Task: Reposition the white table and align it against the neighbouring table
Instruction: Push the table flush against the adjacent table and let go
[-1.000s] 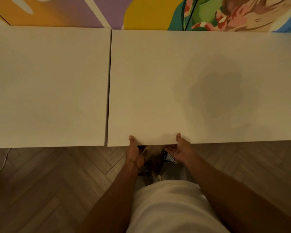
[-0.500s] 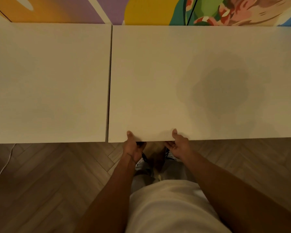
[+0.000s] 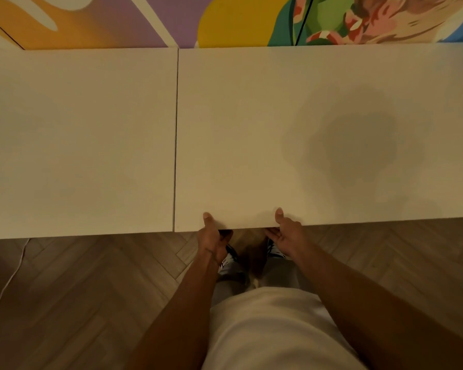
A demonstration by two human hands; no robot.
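The white table (image 3: 251,129) fills the right and middle of the view. Its left edge runs alongside the neighbouring white table (image 3: 78,142), with only a thin dark seam between them. The near edges are slightly offset: the neighbouring table reaches a little closer to me. My left hand (image 3: 213,236) grips the white table's near edge, thumb on top and fingers underneath. My right hand (image 3: 286,233) holds the same edge a little to the right, thumb on top, fingers curled below. A dark shadow lies on the tabletop at the right.
A colourful painted wall (image 3: 225,20) stands right behind both tables. Herringbone wood floor (image 3: 91,289) lies in front. A white cable (image 3: 3,292) trails on the floor at the left. My legs and shoes (image 3: 230,259) are under the table's edge.
The gap between the two tables has narrowed to a thin seam, and the tables' far edges have come more nearly level. Both hands kept their grip on the near edge.
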